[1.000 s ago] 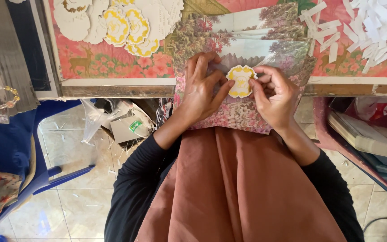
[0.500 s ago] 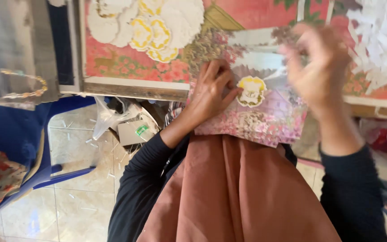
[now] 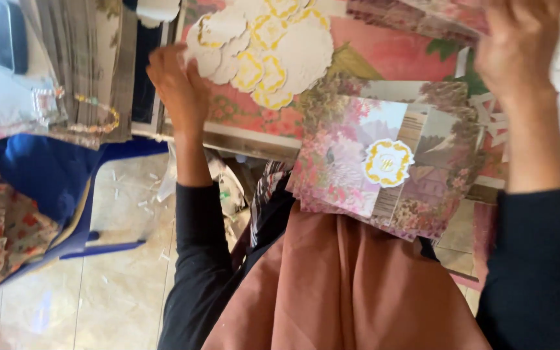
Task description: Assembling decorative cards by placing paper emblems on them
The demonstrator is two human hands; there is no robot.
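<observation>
My left hand (image 3: 177, 81) reaches to the heap of white and yellow scalloped seals (image 3: 260, 48) on the table, fingers touching its near edge, though I can't tell if they've pinched one. The floral card (image 3: 384, 162) on my lap already bears its seal (image 3: 388, 163), so that one looks done. My right hand (image 3: 520, 45) is raised at a card stack (image 3: 422, 13), its grip hidden.

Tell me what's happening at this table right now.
A person in dark sleeves sits with a stack of floral cards on their lap; the top card bears a white and yellow sticker. The left hand reaches to a pile of scalloped white and yellow stickers on the table, touching its edge. The right hand is raised over the table's far side; what it holds, if anything, is unclear.
</observation>
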